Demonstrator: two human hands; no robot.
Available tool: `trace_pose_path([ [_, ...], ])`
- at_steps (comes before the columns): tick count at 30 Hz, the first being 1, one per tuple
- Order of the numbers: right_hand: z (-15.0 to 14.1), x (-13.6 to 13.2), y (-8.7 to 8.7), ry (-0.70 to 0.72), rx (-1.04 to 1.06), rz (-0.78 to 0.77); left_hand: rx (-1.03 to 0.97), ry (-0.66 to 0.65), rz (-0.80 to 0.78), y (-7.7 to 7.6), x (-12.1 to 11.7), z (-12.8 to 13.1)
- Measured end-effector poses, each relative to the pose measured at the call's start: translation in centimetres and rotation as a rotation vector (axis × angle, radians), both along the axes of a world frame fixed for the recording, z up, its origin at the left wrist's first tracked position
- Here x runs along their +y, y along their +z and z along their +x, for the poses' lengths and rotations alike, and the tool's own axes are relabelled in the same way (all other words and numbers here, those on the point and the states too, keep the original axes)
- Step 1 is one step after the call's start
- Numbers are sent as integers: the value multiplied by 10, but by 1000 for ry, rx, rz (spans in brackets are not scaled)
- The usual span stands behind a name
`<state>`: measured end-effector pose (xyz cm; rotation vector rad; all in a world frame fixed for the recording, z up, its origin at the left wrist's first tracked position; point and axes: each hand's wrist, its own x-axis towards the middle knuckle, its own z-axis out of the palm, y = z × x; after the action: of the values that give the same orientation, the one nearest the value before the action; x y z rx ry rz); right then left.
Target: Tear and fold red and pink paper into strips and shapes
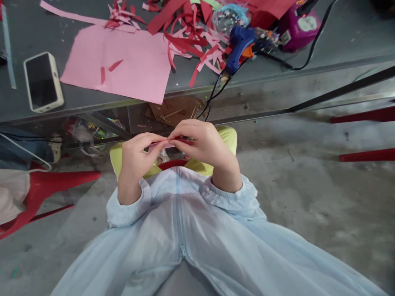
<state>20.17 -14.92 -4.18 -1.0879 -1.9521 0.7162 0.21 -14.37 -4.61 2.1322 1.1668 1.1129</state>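
Observation:
Above my lap, my left hand (135, 156) and my right hand (203, 142) meet fingertip to fingertip. Both pinch small paper strips (153, 146); pink shows under my left fingers and red shows inside my right hand. My fingers cover most of the paper, so whether it is one piece or two cannot be seen. Beyond my hands, a large pink paper sheet (123, 61) lies over the table's near edge, with two short red scraps on it. To its right is a heap of red and pink paper strips (188, 41).
A blue glue gun (240, 45) with a cord rests near the table edge, beside a purple box (299, 26). A phone (43, 82) lies at left on the grey table (348, 37). Red stools (55, 185) stand at both sides. Cardboard (174, 111) lies under the table.

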Motion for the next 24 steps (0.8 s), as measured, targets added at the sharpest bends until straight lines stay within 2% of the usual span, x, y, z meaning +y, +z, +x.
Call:
trace_pose_path([
  [11,2,3,0,22,-11,-48,44,47,-10,-1,2,-8],
  [18,12,4,-2,5,-50,-66,-17,37,32,-2,5,-18],
  [24,20,5,-6,-17,-57,-72,-31,95,14,-2,4,-30],
])
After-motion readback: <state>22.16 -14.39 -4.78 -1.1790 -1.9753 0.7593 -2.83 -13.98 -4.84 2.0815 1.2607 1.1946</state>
